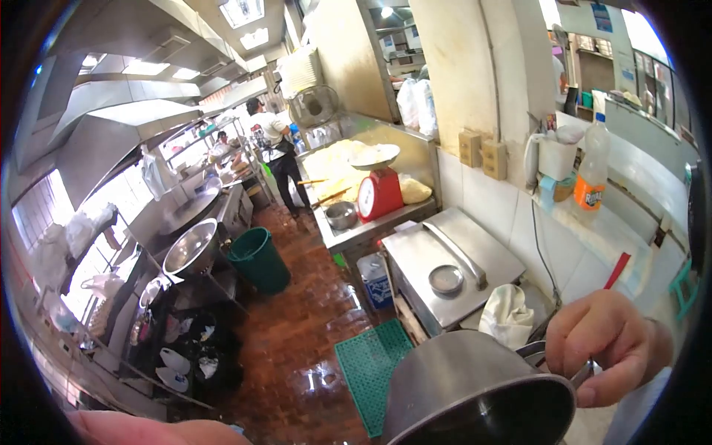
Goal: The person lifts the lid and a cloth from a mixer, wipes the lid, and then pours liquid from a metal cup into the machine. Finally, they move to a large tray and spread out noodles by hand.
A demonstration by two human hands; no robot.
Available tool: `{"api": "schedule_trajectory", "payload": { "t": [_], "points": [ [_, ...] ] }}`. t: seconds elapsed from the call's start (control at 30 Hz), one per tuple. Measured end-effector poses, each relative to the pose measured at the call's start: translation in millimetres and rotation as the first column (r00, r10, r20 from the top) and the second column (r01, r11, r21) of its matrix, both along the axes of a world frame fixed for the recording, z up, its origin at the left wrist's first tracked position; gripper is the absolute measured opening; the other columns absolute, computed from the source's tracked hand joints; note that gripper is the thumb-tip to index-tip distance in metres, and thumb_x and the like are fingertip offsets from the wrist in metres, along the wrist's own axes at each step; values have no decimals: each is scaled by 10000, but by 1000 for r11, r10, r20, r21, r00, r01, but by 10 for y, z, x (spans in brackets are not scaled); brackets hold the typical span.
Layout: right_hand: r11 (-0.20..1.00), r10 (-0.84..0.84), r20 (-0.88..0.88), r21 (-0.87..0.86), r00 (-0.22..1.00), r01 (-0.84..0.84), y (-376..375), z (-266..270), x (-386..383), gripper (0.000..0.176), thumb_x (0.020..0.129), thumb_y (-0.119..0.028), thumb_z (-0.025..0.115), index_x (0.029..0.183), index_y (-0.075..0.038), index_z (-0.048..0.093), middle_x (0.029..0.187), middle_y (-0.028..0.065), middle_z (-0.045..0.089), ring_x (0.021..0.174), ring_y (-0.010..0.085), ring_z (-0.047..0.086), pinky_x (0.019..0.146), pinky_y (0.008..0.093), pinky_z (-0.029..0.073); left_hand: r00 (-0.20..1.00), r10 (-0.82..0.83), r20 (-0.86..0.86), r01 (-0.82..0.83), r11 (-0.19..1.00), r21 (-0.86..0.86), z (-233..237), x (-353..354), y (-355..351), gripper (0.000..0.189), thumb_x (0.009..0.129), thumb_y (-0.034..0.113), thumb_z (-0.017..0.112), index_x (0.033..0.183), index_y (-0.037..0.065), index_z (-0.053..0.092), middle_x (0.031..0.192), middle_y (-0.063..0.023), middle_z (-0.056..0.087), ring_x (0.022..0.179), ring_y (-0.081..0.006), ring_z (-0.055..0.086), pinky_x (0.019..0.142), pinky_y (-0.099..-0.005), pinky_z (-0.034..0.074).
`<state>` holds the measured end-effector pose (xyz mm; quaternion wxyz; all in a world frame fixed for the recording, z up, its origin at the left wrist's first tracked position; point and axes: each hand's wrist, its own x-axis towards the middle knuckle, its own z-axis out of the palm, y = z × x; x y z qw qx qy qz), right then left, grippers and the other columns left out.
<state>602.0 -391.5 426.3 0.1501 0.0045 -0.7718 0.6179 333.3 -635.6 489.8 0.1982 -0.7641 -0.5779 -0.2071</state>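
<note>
Metal pot (460, 386) looms low in the head view, tilted, mouth toward the camera, and the right hand (612, 345) has its handle gripped! The left hand (156, 430) edges in at bottom left, too cut off to tell open or closed. Open brown floor (297, 326) runs up the middle, between the green bin (259, 261) and the green mat (371, 371). Beyond the pot, a white cloth (508, 317) and steel cabinet (475, 237) crowd the way, the wall (512, 211) closing off the right.

The right hand (604, 345) is closed, fingers curled, at lower right; the left hand (156, 432) is cropped at lower left
</note>
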Motion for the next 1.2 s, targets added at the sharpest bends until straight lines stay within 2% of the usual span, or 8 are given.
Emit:
{"api": "schedule_trajectory", "payload": {
  "t": [0.07, 0.37, 0.7, 0.87, 0.97, 1.0, 1.07, 1.2],
  "points": [
    [994, 67, 59, 81, 996, -72, -5, 103, 5, 226, 781, -161, 761, 703, 32, 673, 731, 128, 631, 630, 183, 623, 524, 297, 428, 1000, 4, 2, -4, 1000, 0, -3, -2, -7, 508, 887, 482, 651, 1272, 187, 502, 1007, 32, 433, 794, -94, 498, 607, -186, 451],
    [916, 214, 42, 338, 976, -216, 44, 333, -93, 222, 801, -171, 759, 713, 18, 681, 742, 109, 634, 612, 169, 611, 512, 289, 425, 1000, 16, 8, -16, 1000, 7, -16, -38, -47, 514, 886, 485, 651, 1275, 186, 500, 1015, 30, 436, 799, -99, 501, 615, -192, 456],
    [818, 288, -13, 524, 958, -239, 3, 427, -43, 233, 810, -193, 756, 730, 15, 687, 750, 97, 634, 628, 163, 611, 523, 285, 429, 1000, 27, 10, -27, 1000, 10, -14, -61, -101, 521, 885, 487, 652, 1279, 185, 498, 1024, 26, 438, 804, -104, 504, 625, -197, 461],
    [748, 306, -45, 629, 951, -211, -138, 646, -142, 173, 703, -161, 717, 705, -16, 622, 718, 167, 608, 582, 294, 583, 498, 370, 429, 999, 38, 8, -38, 999, 13, -17, -63, -127, 524, 884, 489, 652, 1281, 184, 497, 1029, 25, 440, 807, -106, 505, 629, -200, 464],
    [743, 283, -33, 640, 958, -198, -191, 688, -134, 172, 690, -151, 720, 674, -17, 613, 692, 157, 600, 549, 299, 564, 477, 377, 414, 999, 42, 13, -42, 999, 14, -15, -58, -145, 526, 883, 489, 653, 1282, 184, 497, 1032, 24, 441, 809, -108, 506, 632, -202, 466],
    [742, 284, -34, 641, 958, -197, -227, 532, -118, 172, 690, -151, 720, 674, -17, 613, 692, 157, 600, 549, 299, 564, 477, 377, 414, 999, 43, 11, -43, 999, 16, -16, -58, -147, 527, 883, 490, 653, 1283, 184, 497, 1033, 24, 441, 809, -108, 507, 633, -203, 466],
    [964, 104, -536, 263, 838, 48, -326, 116, -132, 174, 685, -149, 721, 666, -19, 608, 683, 152, 591, 550, 299, 560, 478, 375, 407, 999, 44, 12, -45, 999, 16, -21, -52, -161, 528, 883, 490, 653, 1283, 184, 496, 1035, 23, 441, 810, -109, 507, 635, -204, 467],
    [959, 155, -562, 282, 813, 13, -290, 72, -99, 178, 685, -148, 721, 660, -18, 602, 677, 150, 584, 540, 296, 555, 474, 377, 400, 999, 45, 12, -45, 999, 15, -21, -47, -173, 531, 882, 491, 653, 1285, 183, 495, 1039, 22, 443, 813, -111, 508, 639, -206, 469]
  ]
}}
